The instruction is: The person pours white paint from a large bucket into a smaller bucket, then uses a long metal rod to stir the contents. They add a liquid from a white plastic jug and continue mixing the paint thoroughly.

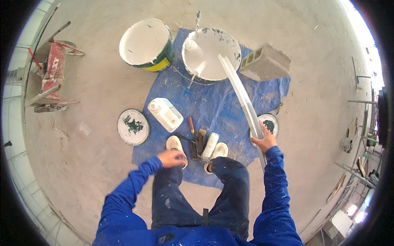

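My right hand (266, 138) is closed around a long, pale metal profile (243, 94). Its far end reaches over the paint bucket (230, 45) at the far middle; whether it touches the white contents I cannot tell. A paint-coated tool (194, 51) lies in that bucket, partly hidden, beside a twisted rod (198, 19) at the rim. Near my left knee, my left hand (171, 158) has loosely curled, slightly blurred fingers and no visible object in them. Between my shoes lie dark work gloves (198, 143), a white paint roller sleeve (210, 144) and a red-handled tool (191, 124).
A blue tarp (197, 106) covers the floor. On or near it are a second white-filled bucket (145, 41), a concrete block (266, 62), a white jug (165, 115) and two paint-smeared lids (133, 127). A red wheeled cart (55, 69) stands left, metal racking (363, 164) right.
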A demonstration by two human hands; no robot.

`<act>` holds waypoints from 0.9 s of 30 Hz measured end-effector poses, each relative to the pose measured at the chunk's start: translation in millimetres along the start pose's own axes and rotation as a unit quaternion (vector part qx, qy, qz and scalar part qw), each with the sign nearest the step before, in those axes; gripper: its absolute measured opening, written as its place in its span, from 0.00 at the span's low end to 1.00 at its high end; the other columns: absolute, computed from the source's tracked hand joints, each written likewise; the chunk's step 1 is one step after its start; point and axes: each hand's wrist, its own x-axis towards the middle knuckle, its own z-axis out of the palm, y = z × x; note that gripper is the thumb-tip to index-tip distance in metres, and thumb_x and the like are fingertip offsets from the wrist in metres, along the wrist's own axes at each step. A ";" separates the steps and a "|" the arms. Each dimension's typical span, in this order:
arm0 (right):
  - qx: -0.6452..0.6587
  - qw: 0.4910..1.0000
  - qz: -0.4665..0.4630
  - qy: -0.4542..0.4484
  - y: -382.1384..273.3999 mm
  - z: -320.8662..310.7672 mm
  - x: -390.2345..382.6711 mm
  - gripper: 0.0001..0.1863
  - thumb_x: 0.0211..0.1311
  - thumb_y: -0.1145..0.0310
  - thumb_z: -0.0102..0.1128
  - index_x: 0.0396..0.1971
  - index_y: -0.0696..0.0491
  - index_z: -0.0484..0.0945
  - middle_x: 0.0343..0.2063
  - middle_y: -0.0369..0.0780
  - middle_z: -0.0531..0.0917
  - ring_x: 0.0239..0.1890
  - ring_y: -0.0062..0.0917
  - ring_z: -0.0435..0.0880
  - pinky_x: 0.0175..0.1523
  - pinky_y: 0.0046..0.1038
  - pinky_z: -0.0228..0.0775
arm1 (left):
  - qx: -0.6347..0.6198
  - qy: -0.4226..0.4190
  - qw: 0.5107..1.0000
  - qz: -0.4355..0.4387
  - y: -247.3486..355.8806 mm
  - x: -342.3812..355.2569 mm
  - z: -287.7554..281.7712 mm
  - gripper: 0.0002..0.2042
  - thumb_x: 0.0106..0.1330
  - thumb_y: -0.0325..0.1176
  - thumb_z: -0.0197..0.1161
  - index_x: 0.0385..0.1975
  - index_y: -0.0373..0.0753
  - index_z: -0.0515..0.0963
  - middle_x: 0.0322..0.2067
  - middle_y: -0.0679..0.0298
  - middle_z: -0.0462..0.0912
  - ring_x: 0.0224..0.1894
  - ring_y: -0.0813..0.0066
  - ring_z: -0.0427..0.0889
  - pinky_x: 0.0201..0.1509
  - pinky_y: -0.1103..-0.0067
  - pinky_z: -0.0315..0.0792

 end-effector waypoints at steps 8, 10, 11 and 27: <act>0.045 0.993 0.029 -0.100 -56.6 -51.1 -24.5 0.51 0.32 0.53 0.68 0.60 0.55 0.55 0.49 0.53 0.71 0.51 0.39 0.73 0.56 0.29 0.62 | -0.356 -0.076 0.928 -0.081 163.6 -74.2 68.9 0.18 0.59 0.43 0.59 0.44 0.38 0.72 0.32 0.63 0.78 0.27 0.79 0.76 0.29 0.82 0.72; 0.128 0.983 0.009 -0.133 -59.6 -58.9 -23.1 0.50 0.34 0.55 0.69 0.60 0.58 0.54 0.48 0.50 0.73 0.49 0.36 0.73 0.55 0.27 0.62 | -0.410 -0.065 0.905 -0.096 177.2 -67.2 61.7 0.17 0.61 0.42 0.57 0.44 0.38 0.71 0.31 0.64 0.78 0.26 0.81 0.75 0.27 0.84 0.71; 0.169 0.975 0.000 -0.142 -61.3 -62.6 -20.3 0.50 0.34 0.56 0.69 0.60 0.58 0.54 0.48 0.49 0.73 0.49 0.36 0.73 0.56 0.27 0.61 | -0.444 -0.060 0.889 -0.096 182.0 -58.7 53.8 0.17 0.61 0.42 0.57 0.44 0.38 0.71 0.31 0.64 0.78 0.25 0.82 0.75 0.27 0.85 0.70; 0.395 0.856 0.106 -0.316 -64.7 -189.9 107.7 0.36 0.46 0.62 0.61 0.56 0.55 0.60 0.26 0.39 0.75 0.21 0.23 0.76 0.26 0.23 0.70 | -0.695 -0.045 0.668 -0.263 380.8 225.5 -57.4 0.23 0.60 0.55 0.52 0.46 0.42 0.68 0.38 0.65 0.76 0.35 0.73 0.78 0.36 0.72 0.74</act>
